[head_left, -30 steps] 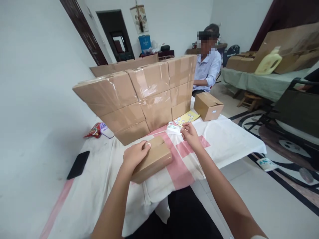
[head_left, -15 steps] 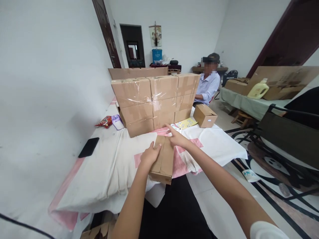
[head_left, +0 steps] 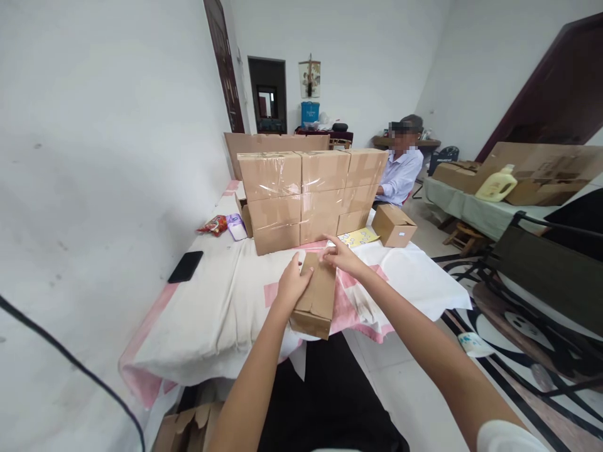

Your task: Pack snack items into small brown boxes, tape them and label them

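Observation:
A long, narrow cardboard box [head_left: 316, 300] lies at the table's near edge, its closed top seam facing up. My left hand [head_left: 293, 282] grips its left side, thumb on the top and fingers along the edge. Over the far right corner of the box, my right hand [head_left: 343, 257] has its index finger stretched forward and the other fingers curled in by the thumb. Whatever those curled fingers pinch is too small to make out. Just beyond stands a wall of stacked cardboard boxes [head_left: 320, 199], bound with clear tape.
A smaller carton [head_left: 394, 226] and a yellow patterned sheet [head_left: 360, 237] sit to the right. On the left are a black phone [head_left: 186, 267], a red snack packet [head_left: 214, 225] and a purple packet [head_left: 236, 227]. Another person [head_left: 402, 166] sits behind the stack.
The camera view has shifted, so the scene appears further right. My right index finger stays extended while its other fingers curl at the box corner. My left hand keeps its hold on the box.

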Demonstrator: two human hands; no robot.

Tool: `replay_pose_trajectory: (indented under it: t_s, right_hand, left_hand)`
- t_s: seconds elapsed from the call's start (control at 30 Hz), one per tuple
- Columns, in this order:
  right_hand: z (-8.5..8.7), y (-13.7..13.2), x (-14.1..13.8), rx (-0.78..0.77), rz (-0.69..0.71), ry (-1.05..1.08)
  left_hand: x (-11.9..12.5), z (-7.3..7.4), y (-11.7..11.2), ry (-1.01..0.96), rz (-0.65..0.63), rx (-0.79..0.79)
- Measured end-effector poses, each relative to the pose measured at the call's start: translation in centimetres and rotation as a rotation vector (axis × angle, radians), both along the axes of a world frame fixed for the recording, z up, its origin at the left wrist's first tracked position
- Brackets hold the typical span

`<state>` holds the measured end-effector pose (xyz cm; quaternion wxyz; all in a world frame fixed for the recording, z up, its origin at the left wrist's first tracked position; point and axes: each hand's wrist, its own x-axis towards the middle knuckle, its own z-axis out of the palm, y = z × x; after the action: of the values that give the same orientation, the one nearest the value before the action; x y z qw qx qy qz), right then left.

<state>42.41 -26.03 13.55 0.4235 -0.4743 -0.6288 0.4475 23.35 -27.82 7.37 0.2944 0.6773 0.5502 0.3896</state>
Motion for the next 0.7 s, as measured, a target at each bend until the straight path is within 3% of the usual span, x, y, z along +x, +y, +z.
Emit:
replay_pose_trajectory:
  t_s: [0.1,0.23,0.43,0.57,0.7]
  right_hand:
    - [-1.0,-0.3,-0.4,0.131,0.1,-0.019]
    - [-2.7,-1.1,-1.3,0.264,0.121,-0.042]
    - [-4.7,-1.6,-2.0,0.262,0.076,-0.009]
    - [-4.9,-1.6,-1.5,0.284,-0.039,-0.053]
    - [-5.8,-2.2,-0.7,0.438,-0.202,-0.341]
  left_hand:
    - [0.2,0.7,-0.3,-0.085,-0.024,0.182]
    - [0.7,0.8,-0.2,-0.18,-0.019,0.283]
    - [0.4,1.0,-0.5,-0.256,0.059,0.364]
    - [-1.3,2.8,-1.5,-0.368,0.26,0.425]
    - [-2.9,4.4,-2.2,-0.409,0.253,0.396]
